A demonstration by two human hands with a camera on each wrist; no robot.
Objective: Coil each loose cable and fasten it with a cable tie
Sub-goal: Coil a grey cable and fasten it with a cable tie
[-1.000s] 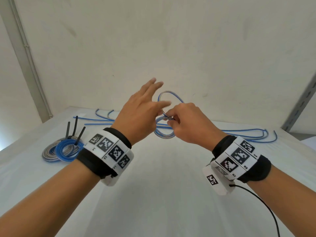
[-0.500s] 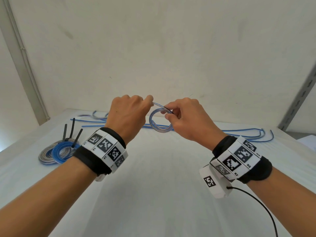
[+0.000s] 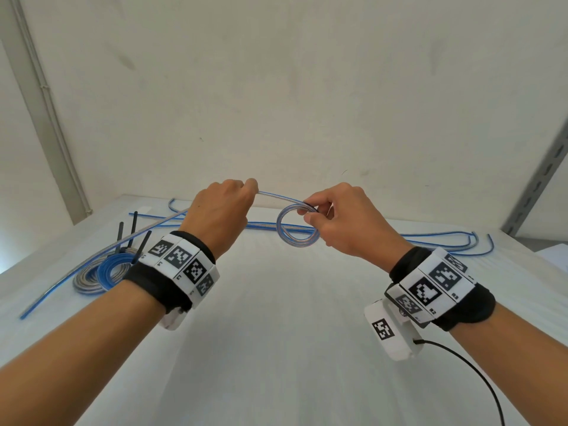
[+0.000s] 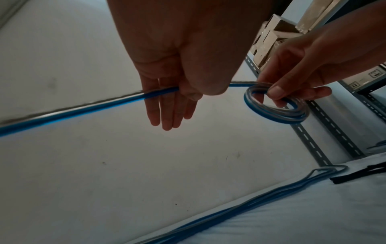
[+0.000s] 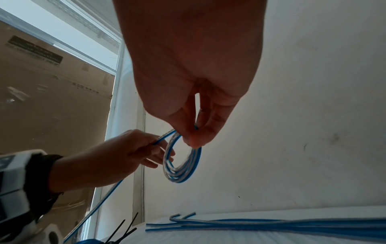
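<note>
A small coil [image 3: 297, 226] of blue-and-silver cable hangs in the air above the white table [image 3: 276, 318]. My right hand [image 3: 310, 210] pinches its top between thumb and fingers; the same coil [image 4: 275, 107] [image 5: 181, 163] shows in both wrist views. My left hand [image 3: 250, 187] holds the cable's free run [image 4: 83, 109] between thumb and fingers, drawn out to the left of the coil. That loose length [image 3: 101, 253] slopes down to the table at the left.
Two finished coils [image 3: 104, 270] with black cable ties [image 3: 132, 232] sticking up lie at the left. More loose blue cables [image 3: 430, 238] stretch along the table's far edge by the wall. Spare black ties [image 4: 359, 175] lie at the right. A metal shelf upright [image 3: 541, 176] stands at the right.
My left hand closed from spread fingers onto the cable and pulled it out to the left, away from the coil. The right hand kept its pinch on the coil.
</note>
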